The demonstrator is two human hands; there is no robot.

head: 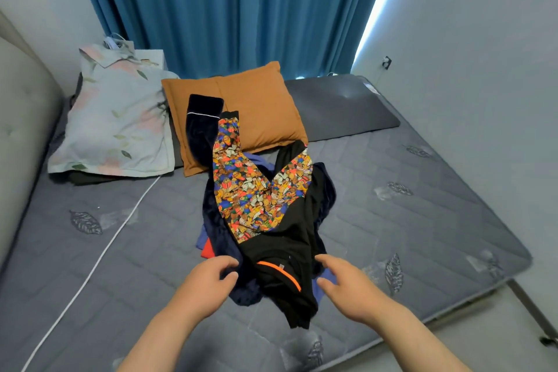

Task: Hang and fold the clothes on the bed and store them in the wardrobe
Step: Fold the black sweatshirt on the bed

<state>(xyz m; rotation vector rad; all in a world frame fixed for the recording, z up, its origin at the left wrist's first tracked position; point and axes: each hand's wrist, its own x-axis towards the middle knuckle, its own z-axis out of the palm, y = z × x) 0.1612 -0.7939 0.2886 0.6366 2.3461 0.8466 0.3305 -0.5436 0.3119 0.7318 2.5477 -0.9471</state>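
My left hand (208, 281) pinches the navy cloth (217, 229) at the pile's near edge, and my right hand (347, 287) is half open, touching the black top (283, 254). The pile lies mid-bed (422, 220), just below the orange pillow (256, 103)
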